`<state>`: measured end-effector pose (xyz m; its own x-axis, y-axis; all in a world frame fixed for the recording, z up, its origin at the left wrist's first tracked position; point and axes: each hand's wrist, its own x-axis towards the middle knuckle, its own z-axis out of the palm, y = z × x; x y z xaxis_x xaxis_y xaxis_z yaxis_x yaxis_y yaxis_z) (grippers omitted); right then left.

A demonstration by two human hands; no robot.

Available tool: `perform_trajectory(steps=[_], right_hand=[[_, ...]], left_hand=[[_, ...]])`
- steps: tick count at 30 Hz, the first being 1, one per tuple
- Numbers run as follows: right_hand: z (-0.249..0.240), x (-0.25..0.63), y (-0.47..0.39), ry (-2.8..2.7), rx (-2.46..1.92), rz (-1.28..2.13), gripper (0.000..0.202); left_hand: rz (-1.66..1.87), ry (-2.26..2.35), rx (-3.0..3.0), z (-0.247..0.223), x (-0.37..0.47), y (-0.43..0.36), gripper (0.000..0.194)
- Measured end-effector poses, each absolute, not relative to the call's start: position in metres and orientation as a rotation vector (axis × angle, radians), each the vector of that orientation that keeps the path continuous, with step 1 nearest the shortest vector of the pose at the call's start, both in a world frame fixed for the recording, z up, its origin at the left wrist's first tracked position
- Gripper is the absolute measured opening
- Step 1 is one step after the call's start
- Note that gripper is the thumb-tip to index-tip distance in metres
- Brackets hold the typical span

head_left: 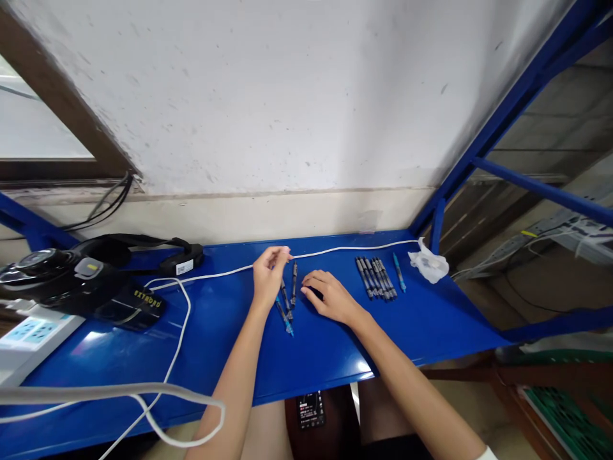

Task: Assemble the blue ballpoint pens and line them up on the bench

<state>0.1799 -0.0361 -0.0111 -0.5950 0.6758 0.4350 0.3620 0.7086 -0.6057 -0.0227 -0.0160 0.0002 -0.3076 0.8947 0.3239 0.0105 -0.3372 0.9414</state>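
My left hand [269, 275] is raised over the blue table, its fingers curled and fingertips drawn together near the white cable; whatever is in them, if anything, is too small to make out. Just below and right of it lie a blue pen [284, 317] and two black pens, one [294, 283] nearly upright in view and one [286, 300] slanted; the hand partly covers the upper ends of the slanted pens. Beside them my right hand [332, 298] rests low over the table, loosely curved, thumb apart from the fingers, with nothing visible in it.
Several black pens [376, 278] lie side by side at right, with another blue pen [399, 273] and crumpled white plastic [430, 263]. A white cable [225, 273] crosses the table. At left are a black headset [129, 300] and a power strip [36, 335]. A phone [310, 410] lies below.
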Motion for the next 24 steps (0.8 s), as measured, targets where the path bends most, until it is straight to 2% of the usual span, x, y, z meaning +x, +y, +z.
perform_trajectory(steps=[2,6,11,15,20,24], right_hand=[[-0.013,0.187,-0.029,-2.166,-0.863,0.555,0.021],[-0.012,0.217,-0.010,-2.084,-1.139,0.296,0.017],[-0.012,0.268,0.003,-2.165,-1.418,-0.081,0.019],[-0.020,0.290,0.000,-2.176,-1.500,-0.215,0.024],[-0.028,0.290,-0.005,-2.069,-1.536,-0.217,0.021],[-0.029,0.292,-0.006,-1.993,-1.585,-0.263,0.027]], left_hand=[[1.573,1.297,1.603,-0.002,-0.021,-0.017,0.026],[1.212,1.370,2.147,-0.015,-0.022,-0.017,0.049],[1.060,1.353,2.292,-0.028,-0.029,-0.016,0.058],[1.037,1.331,2.308,-0.025,-0.030,-0.017,0.066],[1.158,1.285,2.247,-0.019,-0.024,-0.016,0.051],[1.221,1.296,2.209,-0.014,-0.018,-0.017,0.038]])
